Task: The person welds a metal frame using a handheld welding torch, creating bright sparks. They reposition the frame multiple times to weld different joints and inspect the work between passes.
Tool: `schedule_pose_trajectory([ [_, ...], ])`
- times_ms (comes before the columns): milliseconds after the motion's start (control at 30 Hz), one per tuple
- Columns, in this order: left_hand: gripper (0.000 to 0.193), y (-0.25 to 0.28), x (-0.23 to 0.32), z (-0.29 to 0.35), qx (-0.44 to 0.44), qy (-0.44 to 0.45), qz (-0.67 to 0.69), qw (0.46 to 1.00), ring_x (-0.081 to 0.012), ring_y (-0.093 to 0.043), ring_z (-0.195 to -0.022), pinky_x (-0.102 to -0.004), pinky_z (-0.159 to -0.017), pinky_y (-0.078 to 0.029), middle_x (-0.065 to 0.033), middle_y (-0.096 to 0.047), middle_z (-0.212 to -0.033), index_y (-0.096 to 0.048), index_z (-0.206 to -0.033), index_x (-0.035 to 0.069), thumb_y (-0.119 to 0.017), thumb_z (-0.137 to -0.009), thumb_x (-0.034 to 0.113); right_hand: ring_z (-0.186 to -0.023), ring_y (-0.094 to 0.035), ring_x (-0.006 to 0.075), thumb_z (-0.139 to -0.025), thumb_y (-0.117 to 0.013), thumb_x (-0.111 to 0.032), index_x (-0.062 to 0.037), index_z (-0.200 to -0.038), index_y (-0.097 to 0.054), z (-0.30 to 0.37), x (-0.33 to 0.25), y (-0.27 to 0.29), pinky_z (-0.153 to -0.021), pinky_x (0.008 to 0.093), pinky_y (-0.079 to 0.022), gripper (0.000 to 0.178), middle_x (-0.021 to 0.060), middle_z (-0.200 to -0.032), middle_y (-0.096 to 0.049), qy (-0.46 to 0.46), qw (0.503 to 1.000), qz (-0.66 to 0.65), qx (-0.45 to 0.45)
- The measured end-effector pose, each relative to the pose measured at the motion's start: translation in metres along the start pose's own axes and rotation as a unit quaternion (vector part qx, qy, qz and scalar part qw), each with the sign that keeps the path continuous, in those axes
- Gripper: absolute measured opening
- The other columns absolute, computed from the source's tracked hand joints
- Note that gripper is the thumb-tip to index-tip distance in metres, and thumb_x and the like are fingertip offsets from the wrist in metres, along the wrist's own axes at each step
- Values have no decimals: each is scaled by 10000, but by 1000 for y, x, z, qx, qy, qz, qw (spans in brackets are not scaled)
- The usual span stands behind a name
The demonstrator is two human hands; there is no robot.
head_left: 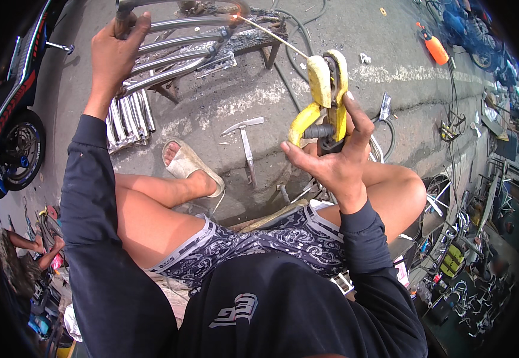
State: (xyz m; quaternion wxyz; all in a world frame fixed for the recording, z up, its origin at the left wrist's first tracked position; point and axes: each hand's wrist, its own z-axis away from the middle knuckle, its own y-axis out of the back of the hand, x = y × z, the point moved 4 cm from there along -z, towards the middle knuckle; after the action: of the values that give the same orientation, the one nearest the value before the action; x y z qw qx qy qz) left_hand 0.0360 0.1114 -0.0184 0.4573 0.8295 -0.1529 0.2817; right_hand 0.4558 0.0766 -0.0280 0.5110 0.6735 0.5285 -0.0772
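Observation:
My left hand [113, 56] is closed round the end of a frame of curved metal tubes [179, 42], at the upper left. In my right hand [346, 158], fingers round its handle, is a yellow welding electrode holder [319, 89]. A thin welding rod [271, 37] runs from its jaws up and left to the frame, where a spot glows orange. Beneath the frame stands a low, dark, worn metal stand [274, 33]. On the ground between my feet lies a chipping hammer [247, 143].
A bundle of shiny tubes [129, 122] lies below the frame. Cables [289, 89] trail across the concrete. A motorcycle [18, 146] stands at the left, an orange spray bottle [435, 48] at the far right. Assorted metal parts [471, 292] crowd the right side. Another person's legs [33, 244] show lower left.

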Motion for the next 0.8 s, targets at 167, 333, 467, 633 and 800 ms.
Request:
schedule_pose_trajectory([
  [167,426,1,-5,-2,-15,19,-9,1000,-123,-529,-664,-308,-673,-463,-26,-624,-680,-729,-914,21,-787,-983,437,-1186,-695,309,-669,-1045,-260,-42,-1531,-314,0,4,-4,-982,405,-602,1152,257,-1365,-602,0,1000,10,2],
  [333,426,1,-6,-3,-14,10,-22,1000,-134,-523,-656,-314,-675,-466,-36,-619,-677,-728,-919,20,-787,-979,438,-1186,-684,321,-657,-1053,-307,-10,-1542,-382,-1,5,-9,-976,415,-595,1150,217,-1369,-594,-7,999,-33,22],
  [467,459,1,-6,-2,-10,-5,-16,1000,-112,-501,-666,-299,-665,-445,-9,-595,-676,-697,-891,18,-776,-996,458,-1193,-692,320,-670,-1044,-276,-35,-1541,-334,-2,4,-9,-988,416,-599,1150,248,-1363,-605,-3,1000,-11,7],
  [633,463,-1,-11,-3,-7,-1,-30,1000,-98,-495,-669,-293,-654,-432,2,-582,-676,-691,-888,16,-770,-1006,456,-1213,-686,321,-684,-1037,-250,-50,-1544,-301,-3,6,-8,-1011,420,-596,1149,257,-1366,-598,-1,1000,-1,-10],
  [800,503,-1,-16,-11,-24,30,-32,999,-161,-588,-665,-332,-685,-491,-65,-670,-710,-752,-939,6,-770,-972,508,-1225,-673,322,-683,-1041,-245,-57,-1558,-283,-3,9,-12,-1016,431,-595,1173,248,-1397,-567,11,999,-38,17],
])
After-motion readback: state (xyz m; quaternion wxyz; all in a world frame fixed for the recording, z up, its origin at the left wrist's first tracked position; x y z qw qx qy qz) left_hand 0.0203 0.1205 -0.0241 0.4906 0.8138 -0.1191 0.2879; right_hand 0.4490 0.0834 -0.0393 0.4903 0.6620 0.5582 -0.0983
